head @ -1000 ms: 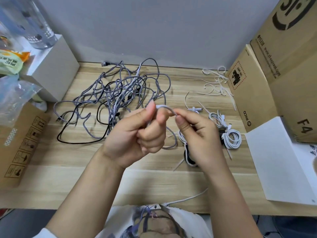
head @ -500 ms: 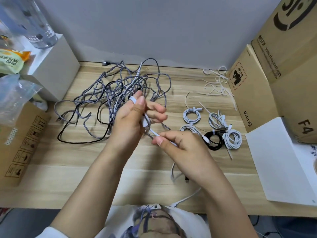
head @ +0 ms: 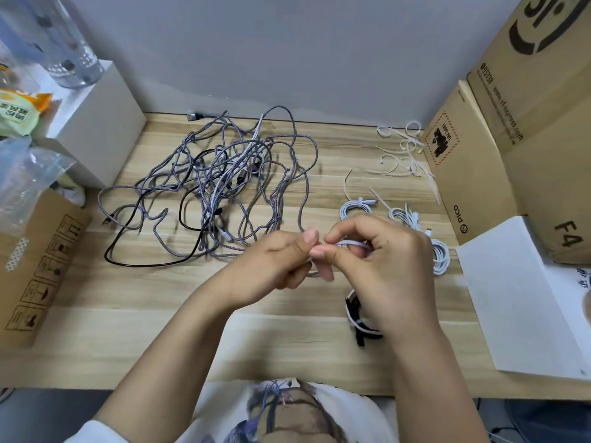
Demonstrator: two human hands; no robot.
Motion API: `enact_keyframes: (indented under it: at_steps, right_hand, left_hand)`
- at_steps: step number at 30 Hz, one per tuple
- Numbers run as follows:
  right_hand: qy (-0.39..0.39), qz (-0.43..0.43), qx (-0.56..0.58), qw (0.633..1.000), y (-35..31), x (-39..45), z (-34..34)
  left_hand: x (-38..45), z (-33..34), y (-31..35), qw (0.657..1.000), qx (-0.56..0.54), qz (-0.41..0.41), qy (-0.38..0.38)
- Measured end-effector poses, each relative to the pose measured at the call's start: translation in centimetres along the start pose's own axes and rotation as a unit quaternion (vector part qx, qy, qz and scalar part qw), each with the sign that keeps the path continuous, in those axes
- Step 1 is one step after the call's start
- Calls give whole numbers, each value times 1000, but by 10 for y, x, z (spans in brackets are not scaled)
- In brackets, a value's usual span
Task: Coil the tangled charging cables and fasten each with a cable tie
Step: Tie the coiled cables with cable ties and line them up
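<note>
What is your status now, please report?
Both hands, left and right, pinch white cable. Tangled pile waits behind. Nothing blocks.

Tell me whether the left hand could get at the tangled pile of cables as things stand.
Probably yes: the tangled pile lies uncovered on the desk just beyond the left hand, but that hand is pinching the white cable and must release it.

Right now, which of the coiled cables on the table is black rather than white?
The black coiled cable nearest the table's front edge, just below the right hand. The other coils, farther back, are white.
</note>
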State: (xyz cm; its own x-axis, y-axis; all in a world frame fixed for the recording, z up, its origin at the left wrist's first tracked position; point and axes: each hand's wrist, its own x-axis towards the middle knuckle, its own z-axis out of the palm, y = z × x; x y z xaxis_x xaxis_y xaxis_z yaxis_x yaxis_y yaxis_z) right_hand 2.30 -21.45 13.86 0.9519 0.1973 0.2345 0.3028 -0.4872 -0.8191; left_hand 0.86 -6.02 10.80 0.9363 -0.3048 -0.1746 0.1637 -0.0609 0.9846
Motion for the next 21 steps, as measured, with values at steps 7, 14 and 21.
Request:
enact_keyframes:
  at_steps: [7,14,21]
  right_hand:
    - [12,-103,46,994,0,2,7]
    - [-48,-23,10,999,7,2,23]
    - [-167,-7,-85,982,-7,-5,29]
  left_hand:
    - [-6,-17,6,919,-314,17,-236]
    - [-2,-12,31,783,-570,106,-224]
    - [7,-2,36,871,-464,127,103]
